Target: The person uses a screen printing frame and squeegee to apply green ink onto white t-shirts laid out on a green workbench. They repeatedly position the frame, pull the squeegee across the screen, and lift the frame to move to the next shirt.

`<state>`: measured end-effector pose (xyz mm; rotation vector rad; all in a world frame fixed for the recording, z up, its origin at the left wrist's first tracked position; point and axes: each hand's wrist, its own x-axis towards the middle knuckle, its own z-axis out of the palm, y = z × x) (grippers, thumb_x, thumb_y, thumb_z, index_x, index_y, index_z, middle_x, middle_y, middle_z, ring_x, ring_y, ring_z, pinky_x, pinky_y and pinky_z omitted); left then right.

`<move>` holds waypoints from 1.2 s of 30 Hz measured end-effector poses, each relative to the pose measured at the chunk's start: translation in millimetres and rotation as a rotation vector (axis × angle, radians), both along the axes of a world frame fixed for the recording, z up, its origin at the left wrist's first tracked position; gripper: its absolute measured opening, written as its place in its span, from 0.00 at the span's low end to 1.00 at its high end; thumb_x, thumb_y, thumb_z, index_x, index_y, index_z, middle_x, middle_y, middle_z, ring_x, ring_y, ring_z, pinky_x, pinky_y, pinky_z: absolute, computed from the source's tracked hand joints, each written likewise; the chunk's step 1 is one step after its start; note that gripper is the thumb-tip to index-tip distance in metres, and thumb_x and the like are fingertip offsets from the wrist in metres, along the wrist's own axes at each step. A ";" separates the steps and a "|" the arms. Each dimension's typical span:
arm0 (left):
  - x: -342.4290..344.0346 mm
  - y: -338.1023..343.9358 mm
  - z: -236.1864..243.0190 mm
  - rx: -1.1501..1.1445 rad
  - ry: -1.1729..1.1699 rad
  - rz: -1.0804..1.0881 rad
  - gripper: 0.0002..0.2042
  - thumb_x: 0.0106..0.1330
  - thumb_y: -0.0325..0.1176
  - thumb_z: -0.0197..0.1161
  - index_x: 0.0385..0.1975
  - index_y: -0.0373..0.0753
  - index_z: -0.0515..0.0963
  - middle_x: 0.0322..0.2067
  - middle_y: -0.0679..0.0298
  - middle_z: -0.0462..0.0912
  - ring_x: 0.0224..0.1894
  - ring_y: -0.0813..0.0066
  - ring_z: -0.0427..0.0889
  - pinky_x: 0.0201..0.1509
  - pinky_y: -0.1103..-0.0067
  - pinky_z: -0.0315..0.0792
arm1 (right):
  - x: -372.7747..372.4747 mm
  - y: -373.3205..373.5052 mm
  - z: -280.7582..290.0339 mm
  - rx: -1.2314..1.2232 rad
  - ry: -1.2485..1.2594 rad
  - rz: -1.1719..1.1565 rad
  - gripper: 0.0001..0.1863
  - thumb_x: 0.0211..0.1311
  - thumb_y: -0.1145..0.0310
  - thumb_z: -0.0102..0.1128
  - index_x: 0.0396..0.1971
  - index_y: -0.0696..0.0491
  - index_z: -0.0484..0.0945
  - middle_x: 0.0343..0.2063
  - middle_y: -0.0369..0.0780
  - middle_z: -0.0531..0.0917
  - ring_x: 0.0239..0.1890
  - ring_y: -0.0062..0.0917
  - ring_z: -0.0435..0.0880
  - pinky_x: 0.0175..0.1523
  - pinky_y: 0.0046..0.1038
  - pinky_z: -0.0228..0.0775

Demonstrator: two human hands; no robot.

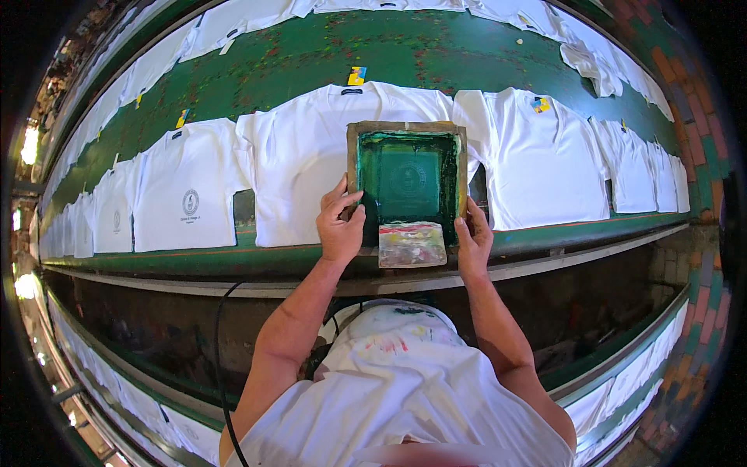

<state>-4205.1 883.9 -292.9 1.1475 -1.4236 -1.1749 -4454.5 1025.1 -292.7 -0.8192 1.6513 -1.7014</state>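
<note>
A wooden-framed printing screen (407, 129) with green mesh lies flat on a white T-shirt (303, 156) on the long green table (311, 58). My left hand (340, 222) grips the frame's left near corner. My right hand (473, 240) holds its right near corner. A paint-smeared squeegee block (412, 244) sits at the frame's near edge between my hands, touching neither.
White T-shirts lie in a row along the table; the left one (191, 187) bears a small round print, the right one (545, 159) is plain. Coloured tags (356, 75) sit above the collars. A second row of shirts (537, 19) runs along the far side. A black cable (219, 342) hangs below.
</note>
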 end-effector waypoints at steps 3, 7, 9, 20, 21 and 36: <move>1.4 -2.8 -9.9 -0.019 -0.014 0.002 0.16 0.64 0.14 0.71 0.49 0.36 0.91 0.73 0.47 0.77 0.70 0.60 0.79 0.70 0.70 0.78 | -1.3 -5.1 -5.2 0.064 0.075 0.008 0.28 0.77 0.77 0.65 0.74 0.63 0.75 0.67 0.43 0.80 0.67 0.26 0.79 0.74 0.30 0.68; 3.7 -5.0 -19.3 -0.082 -0.088 0.016 0.15 0.65 0.14 0.71 0.49 0.36 0.91 0.73 0.48 0.77 0.71 0.62 0.79 0.68 0.72 0.80 | -2.5 -9.5 -10.8 0.097 0.097 0.019 0.29 0.77 0.74 0.67 0.74 0.62 0.75 0.67 0.44 0.80 0.69 0.27 0.78 0.75 0.31 0.68; 5.0 -5.0 -21.2 -0.038 -0.043 0.019 0.15 0.65 0.14 0.71 0.49 0.36 0.91 0.73 0.48 0.77 0.70 0.64 0.80 0.66 0.73 0.80 | -3.5 -10.1 -14.0 0.136 0.147 0.013 0.27 0.78 0.74 0.65 0.74 0.62 0.75 0.68 0.45 0.81 0.69 0.30 0.79 0.76 0.32 0.68; 7.5 -6.4 -25.3 -0.004 -0.068 -0.004 0.14 0.70 0.16 0.70 0.53 0.35 0.89 0.75 0.49 0.75 0.64 0.70 0.83 0.60 0.74 0.81 | -10.3 -11.7 -30.7 0.189 0.328 0.003 0.25 0.79 0.81 0.57 0.73 0.60 0.77 0.67 0.50 0.82 0.70 0.38 0.80 0.77 0.34 0.67; 8.7 -5.9 -25.4 -0.007 -0.080 -0.011 0.14 0.71 0.17 0.70 0.53 0.35 0.89 0.75 0.49 0.75 0.65 0.70 0.83 0.60 0.74 0.81 | -10.0 -11.1 -30.2 0.202 0.338 0.003 0.25 0.78 0.81 0.57 0.73 0.59 0.77 0.67 0.50 0.82 0.70 0.39 0.80 0.77 0.34 0.67; 6.7 -9.3 -27.9 0.014 -0.083 0.036 0.09 0.65 0.16 0.72 0.41 0.37 0.90 0.72 0.48 0.79 0.60 0.72 0.84 0.56 0.78 0.80 | -8.0 -17.5 -19.2 0.141 0.329 -0.005 0.25 0.77 0.85 0.58 0.71 0.60 0.78 0.62 0.47 0.85 0.63 0.32 0.84 0.71 0.31 0.73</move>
